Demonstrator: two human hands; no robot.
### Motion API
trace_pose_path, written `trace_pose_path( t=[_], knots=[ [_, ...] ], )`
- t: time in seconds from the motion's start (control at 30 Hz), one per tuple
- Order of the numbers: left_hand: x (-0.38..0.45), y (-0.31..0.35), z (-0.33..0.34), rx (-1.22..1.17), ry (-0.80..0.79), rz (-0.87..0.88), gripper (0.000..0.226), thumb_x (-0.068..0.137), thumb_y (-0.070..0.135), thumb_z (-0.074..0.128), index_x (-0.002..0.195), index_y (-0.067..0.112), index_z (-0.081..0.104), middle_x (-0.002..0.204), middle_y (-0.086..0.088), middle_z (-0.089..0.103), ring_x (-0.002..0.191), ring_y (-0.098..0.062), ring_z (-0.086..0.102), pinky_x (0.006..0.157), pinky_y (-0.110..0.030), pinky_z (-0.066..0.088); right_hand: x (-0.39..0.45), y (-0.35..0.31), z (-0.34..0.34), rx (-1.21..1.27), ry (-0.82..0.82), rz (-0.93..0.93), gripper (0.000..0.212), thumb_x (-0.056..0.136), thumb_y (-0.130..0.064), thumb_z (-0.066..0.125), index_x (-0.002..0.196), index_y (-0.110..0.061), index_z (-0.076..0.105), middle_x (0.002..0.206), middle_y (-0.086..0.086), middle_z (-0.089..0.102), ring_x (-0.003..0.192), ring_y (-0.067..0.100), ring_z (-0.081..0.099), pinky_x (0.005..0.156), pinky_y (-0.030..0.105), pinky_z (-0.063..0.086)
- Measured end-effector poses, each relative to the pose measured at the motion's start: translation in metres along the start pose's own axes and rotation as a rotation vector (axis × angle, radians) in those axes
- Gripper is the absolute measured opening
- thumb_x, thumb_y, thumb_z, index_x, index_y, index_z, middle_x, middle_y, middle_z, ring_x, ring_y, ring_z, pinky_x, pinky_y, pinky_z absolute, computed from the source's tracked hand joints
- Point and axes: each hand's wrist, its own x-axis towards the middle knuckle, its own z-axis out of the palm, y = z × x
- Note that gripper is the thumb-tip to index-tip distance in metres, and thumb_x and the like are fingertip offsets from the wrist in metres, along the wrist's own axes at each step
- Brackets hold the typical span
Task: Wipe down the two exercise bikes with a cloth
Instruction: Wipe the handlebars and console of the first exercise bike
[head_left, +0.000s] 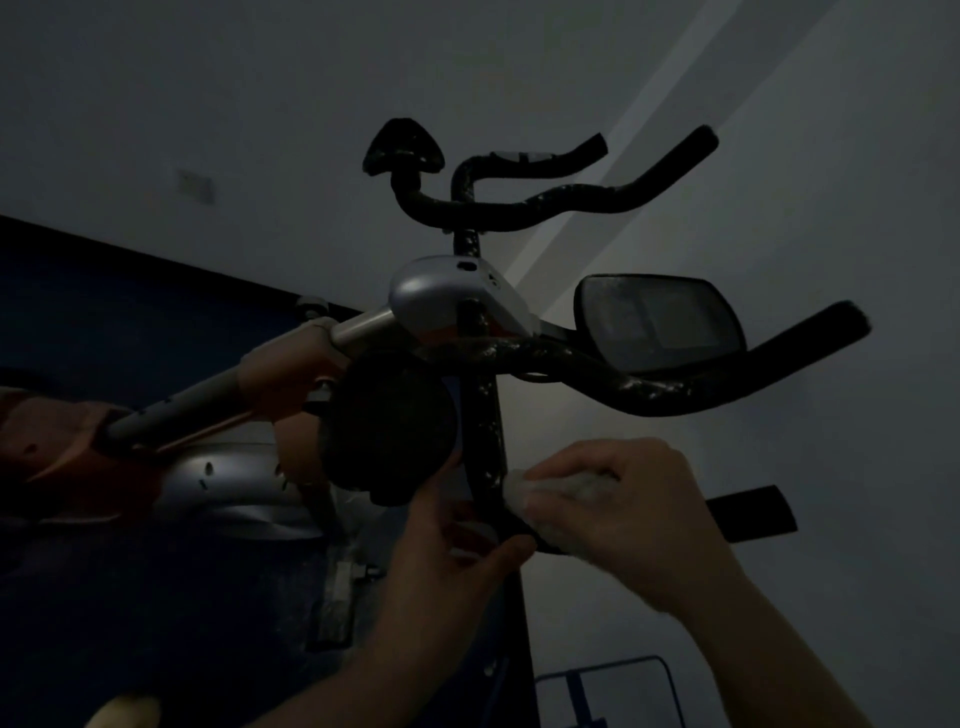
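We are in very dim light, looking along the near exercise bike (291, 374), whose silver and orange frame runs from the left edge toward the middle. Its black round seat (387, 426) sits in front of the frame and hides part of it. The dark console (657, 322) tilts to the right of centre, and the black handlebar (675, 384) sweeps out below it with its end pointing up and right. Behind, farther off, we make out a second set of handlebars (545, 205) and a small black saddle shape (404, 148) against the pale wall (779, 130). A switch plate (196, 186) shows on the wall at far left, and a blue wire frame (613, 691) sits low at the right.

The pale cloth (550, 491) is bunched low in the middle, pressed against the right side of a black upright bar (485, 447) whose long axis runs nearly vertical, its paint flecked and worn. Our right hand (628, 512) curls its fingers over the cloth and pinches it to the bar. Our left hand (457, 551) comes from below, thumb and fingers closing round the bar's lower end just beside the cloth; what else it may be holding we cannot tell in this gloom.
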Motion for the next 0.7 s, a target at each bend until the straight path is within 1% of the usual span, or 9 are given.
trace_pose_path(
  t=[0.1,0.2,0.27,0.33,0.4,0.47,0.57,0.63,0.7],
  knots=[
    [-0.001,0.004,0.0,0.03,-0.004,0.023,0.084,0.061,0.027,0.079,0.131,0.04,0.034,0.096,0.005,0.068,0.078,-0.003,0.066,0.064,-0.015,0.05,0.001,-0.002,0.017,0.03,-0.077,-0.06,0.021,0.068,-0.029,0.081,0.073,-0.046,0.07,0.073,-0.026,0.068,0.078,-0.008,0.064,0.068,0.005,0.047],
    [0.0,0.005,-0.001,0.096,0.01,0.022,0.083,0.066,0.019,0.082,0.126,0.045,0.032,0.093,0.005,0.066,0.073,-0.001,0.065,0.064,-0.015,0.051,0.011,0.007,0.019,-0.186,0.13,-0.102,0.003,0.076,-0.031,0.077,0.075,-0.033,0.076,0.07,-0.02,0.071,0.07,-0.003,0.065,0.063,0.01,0.048],
    [0.001,0.006,-0.003,0.103,0.013,0.027,0.084,0.065,0.015,0.083,0.127,0.044,0.035,0.093,0.006,0.067,0.074,-0.003,0.066,0.067,-0.019,0.053,0.01,0.011,0.015,-0.189,0.229,-0.119,0.005,0.076,-0.032,0.077,0.079,-0.029,0.076,0.074,-0.017,0.072,0.072,-0.001,0.065,0.064,0.013,0.05],
    [0.002,0.005,-0.004,0.087,0.0,0.035,0.08,0.065,0.01,0.083,0.125,0.043,0.041,0.098,0.009,0.067,0.08,-0.001,0.067,0.067,-0.018,0.053,0.005,0.007,0.016,-0.092,0.19,-0.162,0.017,0.072,-0.033,0.077,0.088,-0.033,0.072,0.071,-0.03,0.066,0.078,-0.001,0.064,0.068,0.012,0.049],
    [0.002,0.005,-0.004,0.071,-0.02,0.04,0.071,0.068,0.006,0.08,0.12,0.04,0.046,0.104,0.011,0.067,0.089,-0.001,0.066,0.068,-0.014,0.052,0.002,0.003,0.024,0.01,0.073,-0.139,0.024,0.07,-0.031,0.075,0.092,-0.039,0.069,0.073,-0.039,0.062,0.083,-0.005,0.064,0.072,0.011,0.05],
    [0.004,0.007,-0.004,0.073,-0.035,0.054,0.067,0.07,0.006,0.079,0.122,0.036,0.049,0.109,0.009,0.067,0.094,-0.001,0.066,0.07,-0.014,0.052,0.008,0.007,0.024,0.038,0.035,-0.052,0.014,0.072,-0.028,0.079,0.082,-0.036,0.076,0.075,-0.031,0.068,0.079,-0.007,0.065,0.072,0.015,0.052],
    [0.007,0.008,-0.005,0.041,-0.005,0.065,0.057,0.075,0.016,0.072,0.125,0.032,0.05,0.114,0.012,0.064,0.095,0.005,0.064,0.074,-0.014,0.052,0.014,0.012,0.013,-0.11,0.138,-0.016,0.008,0.076,-0.029,0.076,0.083,-0.03,0.077,0.079,-0.015,0.074,0.075,-0.003,0.067,0.07,0.018,0.053],
    [0.009,0.011,-0.006,0.031,-0.022,0.049,0.061,0.074,0.03,0.065,0.132,0.027,0.048,0.122,0.009,0.063,0.102,-0.003,0.064,0.086,-0.027,0.054,0.012,0.011,0.014,0.053,0.094,0.004,0.008,0.074,-0.029,0.078,0.081,-0.031,0.078,0.078,-0.013,0.075,0.075,-0.002,0.068,0.072,0.023,0.056],
    [0.011,0.011,-0.006,0.042,-0.035,0.041,0.061,0.078,0.027,0.063,0.136,0.026,0.045,0.125,0.004,0.063,0.104,-0.008,0.065,0.092,-0.032,0.052,0.012,0.005,0.023,0.186,0.003,0.034,0.011,0.07,-0.03,0.079,0.077,-0.038,0.076,0.08,-0.016,0.075,0.077,-0.002,0.069,0.076,0.028,0.058]
  ],
)
